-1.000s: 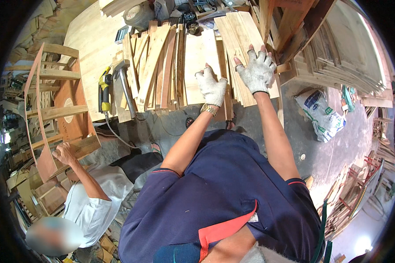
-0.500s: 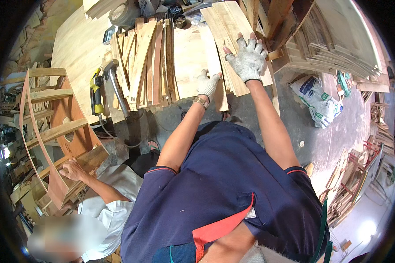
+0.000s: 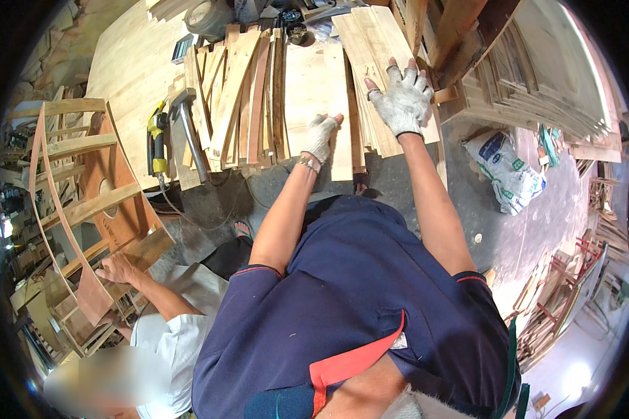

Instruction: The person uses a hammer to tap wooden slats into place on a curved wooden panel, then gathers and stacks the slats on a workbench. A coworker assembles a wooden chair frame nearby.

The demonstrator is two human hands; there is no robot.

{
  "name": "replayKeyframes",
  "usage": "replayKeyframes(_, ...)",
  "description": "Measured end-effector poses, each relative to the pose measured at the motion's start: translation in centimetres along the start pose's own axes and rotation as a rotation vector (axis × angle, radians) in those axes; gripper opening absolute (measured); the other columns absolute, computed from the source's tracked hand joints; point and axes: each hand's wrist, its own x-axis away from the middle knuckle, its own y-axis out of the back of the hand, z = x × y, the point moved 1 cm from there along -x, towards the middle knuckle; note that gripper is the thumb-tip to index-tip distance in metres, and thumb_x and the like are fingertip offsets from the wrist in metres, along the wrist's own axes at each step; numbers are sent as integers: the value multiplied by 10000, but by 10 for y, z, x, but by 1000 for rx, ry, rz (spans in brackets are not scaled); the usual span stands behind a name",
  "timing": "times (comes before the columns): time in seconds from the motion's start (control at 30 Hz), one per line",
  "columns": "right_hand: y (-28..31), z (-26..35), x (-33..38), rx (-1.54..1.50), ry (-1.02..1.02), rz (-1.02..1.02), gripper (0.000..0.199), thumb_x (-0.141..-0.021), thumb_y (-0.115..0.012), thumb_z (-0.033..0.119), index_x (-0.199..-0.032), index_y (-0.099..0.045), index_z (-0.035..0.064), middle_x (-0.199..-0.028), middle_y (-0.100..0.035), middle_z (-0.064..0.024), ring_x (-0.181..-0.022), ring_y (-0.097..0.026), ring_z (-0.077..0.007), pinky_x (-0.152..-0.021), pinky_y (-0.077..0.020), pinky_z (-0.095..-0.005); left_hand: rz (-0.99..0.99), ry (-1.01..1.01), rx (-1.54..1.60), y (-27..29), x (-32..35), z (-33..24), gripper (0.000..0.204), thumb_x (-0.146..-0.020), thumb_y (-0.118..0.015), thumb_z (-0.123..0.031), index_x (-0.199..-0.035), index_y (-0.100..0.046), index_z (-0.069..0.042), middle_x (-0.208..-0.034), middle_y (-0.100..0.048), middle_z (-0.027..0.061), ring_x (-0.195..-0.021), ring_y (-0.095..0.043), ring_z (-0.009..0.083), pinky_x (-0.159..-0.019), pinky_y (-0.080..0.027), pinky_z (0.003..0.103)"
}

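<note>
My left hand (image 3: 319, 137), in a pale glove with bare fingertips, is closed at the left edge of a long, light wooden strip (image 3: 340, 150). One fingertip lies on the strip's top face; the other fingers are partly hidden. The strip's near end sticks out past the table edge. To its right, my right hand (image 3: 403, 103), gloved the same way, rests flat with fingers spread on a stack of pale wooden boards (image 3: 363, 38). Narrower strips (image 3: 356, 136) show between the held strip and this stack.
Left on the wooden tabletop (image 3: 129, 59) are a pile of loose strips (image 3: 234, 98), a hammer (image 3: 189, 136) and a yellow-black air tool (image 3: 156, 143) with a hose. A co-worker's hand (image 3: 119, 269) touches a curved wooden frame (image 3: 91, 209). A white sack (image 3: 504, 171) sits on the floor at right.
My left hand has moved left, and the strip with it, now lying straighter and apart from the board stack. My right hand stays spread on the boards. The view has shifted slightly.
</note>
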Motion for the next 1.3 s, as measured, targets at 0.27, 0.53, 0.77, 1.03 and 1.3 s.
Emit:
replayKeyframes(0.27, -9, -2, -1, 27, 7, -7, 834, -942, -428, 754, -1557, -441, 191, -1600, -371, -202, -1450, -374, -445, -1130, -319, -595, -69, -71, -164, 15, 4, -10, 668, -903, -793, -236, -1386, -477, 101, -1030, -666, 78, -930, -598, 137, -829, -483, 284)
replayKeyframes(0.53, -7, 3, -2, 15, 6, 7, 838, -937, -427, 761, -1557, -449, 197, -1610, -363, -211, -1456, -360, -457, -1152, -293, -589, -190, -327, -999, -31, -15, -15, 724, -924, -635, -549, -1370, -583, 20, -1316, -608, 292, -1231, -576, 395, -1050, -438, 444)
replayKeyframes(0.77, -9, -1, -2, 25, 3, 5, 834, -936, -438, 754, -1561, -445, 202, -1611, -361, -217, -1451, -367, -467, -1158, -298, -584, -354, -317, -751, -40, -27, -31, 728, -951, -632, -507, -1396, -524, 59, -1337, -594, 288, -1274, -553, 388, -1099, -406, 451)
replayKeyframes(1.03, -9, -2, 1, 13, 6, -39, 820, -925, -475, 748, -1537, -481, 203, -1604, -368, -227, -1428, -393, -483, -1139, -321, -601, -41, -285, -642, -55, -43, -21, 938, -915, -730, -366, -1586, -228, 55, -1535, -450, 274, -1451, -412, 366, -1190, -326, 395)
replayKeyframes(1.3, -8, -3, 0, 15, 16, -28, 812, -926, -480, 741, -1533, -486, 201, -1602, -371, -222, -1428, -389, -478, -1132, -319, -605, -7, -254, -380, -51, -41, -6, 969, -930, -719, -361, -1602, -166, 64, -1614, -327, 289, -1513, -320, 346, -1215, -290, 382)
